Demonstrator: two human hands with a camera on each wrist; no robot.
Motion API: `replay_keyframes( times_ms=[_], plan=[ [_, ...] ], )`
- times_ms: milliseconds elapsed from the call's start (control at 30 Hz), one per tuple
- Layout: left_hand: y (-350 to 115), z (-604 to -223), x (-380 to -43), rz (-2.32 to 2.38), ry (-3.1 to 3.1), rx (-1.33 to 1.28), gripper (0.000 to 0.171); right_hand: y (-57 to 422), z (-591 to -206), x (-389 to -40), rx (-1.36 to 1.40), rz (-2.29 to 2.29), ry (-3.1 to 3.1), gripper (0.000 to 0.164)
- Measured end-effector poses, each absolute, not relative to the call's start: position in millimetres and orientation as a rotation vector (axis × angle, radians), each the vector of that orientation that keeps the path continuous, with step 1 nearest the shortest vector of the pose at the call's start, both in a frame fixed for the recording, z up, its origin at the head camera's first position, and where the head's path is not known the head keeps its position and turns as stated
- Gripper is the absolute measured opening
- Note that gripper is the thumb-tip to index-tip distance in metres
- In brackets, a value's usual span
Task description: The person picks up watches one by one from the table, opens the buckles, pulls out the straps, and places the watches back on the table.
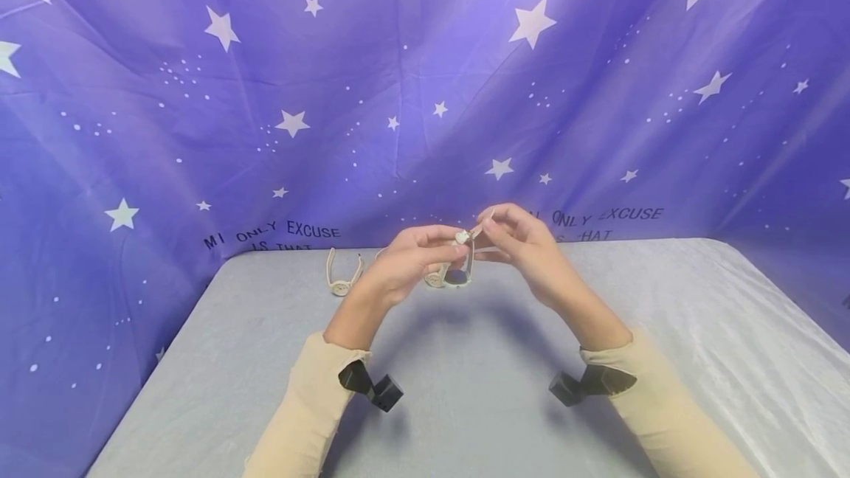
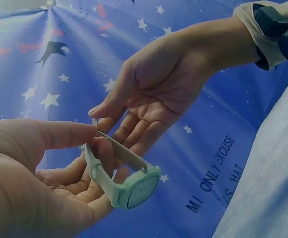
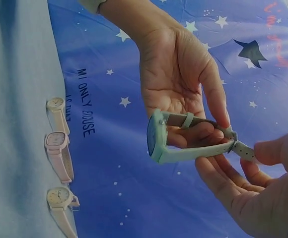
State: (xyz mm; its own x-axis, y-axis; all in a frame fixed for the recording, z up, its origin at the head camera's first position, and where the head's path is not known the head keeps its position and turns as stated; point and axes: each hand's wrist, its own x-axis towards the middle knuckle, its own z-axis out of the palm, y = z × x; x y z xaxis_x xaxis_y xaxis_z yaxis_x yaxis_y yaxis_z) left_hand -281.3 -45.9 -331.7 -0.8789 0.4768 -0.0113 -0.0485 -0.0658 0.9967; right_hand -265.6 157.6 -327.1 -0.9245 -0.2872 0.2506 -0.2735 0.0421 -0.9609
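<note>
A mint-green wristwatch [image 3: 155,139] with a squarish case hangs between both hands, its case lowest and its strap bent into a loop. My left hand [image 1: 412,257] pinches the strap at the buckle [image 3: 233,141] between thumb and fingers. On the other side my right hand [image 1: 534,253] pinches the free strap end [image 3: 245,151], which has small holes and passes through the buckle. The left wrist view shows the watch case [image 2: 143,189] below the fingers, with both strap halves rising to the fingertips.
Three more watches lie at the back of the grey cloth-covered table [image 1: 465,404]: a cream round one [image 3: 59,197], a pale pink square one [image 3: 57,141] and another cream round one [image 3: 56,103]. Behind the table hangs a purple curtain [image 1: 398,80] with white stars.
</note>
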Motion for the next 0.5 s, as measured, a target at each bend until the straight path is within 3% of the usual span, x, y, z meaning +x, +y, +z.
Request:
replay_keyframes(
  times_ms=[233, 500],
  plan=[
    [-49.8, -328.4, -279.6, 1.995, 1.954, 0.492, 0.033, 157.7, -328.5, -264.6, -0.636, -2.021, 2.336, 0.037],
    [-53.6, -329.6, -281.2, 1.92, 2.131, 0.649, 0.032, 157.1, -328.2, -262.9, -0.627, -2.031, 2.339, 0.038]
  ],
)
